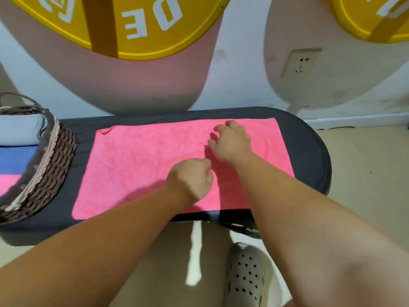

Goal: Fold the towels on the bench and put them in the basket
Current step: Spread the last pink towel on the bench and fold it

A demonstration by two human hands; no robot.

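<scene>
Towel: the pink towel is lying spread flat in a single layer on the worktop, covering most of its right half, with a small turn-up showing at the far left corner.
Basket: the woven basket is standing on the left end of the worktop, just beside the towel's left edge.
Basket contents: a white towel, a blue towel and another pink towel are lying folded inside.
Left hand: the left hand is sitting over the near middle of the pink towel with its fingers curled in. I cannot tell whether it is pinching cloth or holding nothing.
Right hand: the right hand is reaching further back with fingers loosely bent and spread. The fingertips are touching or skimming the cloth and it is gripping nothing.
Step in hand (judgement): this is looking like smoothing the towel flat before the first fold. No fold is showing in it yet.
Progress (judgement): three towels are already in the basket and this one is not yet folded.
Next move calls for (judgement): both hands going to the two corners of one short edge, pinching them and carrying that edge across to meet the opposite one.
Watch point: the turned-up far left corner is likely needing flattening so the edges are lining up.
</scene>
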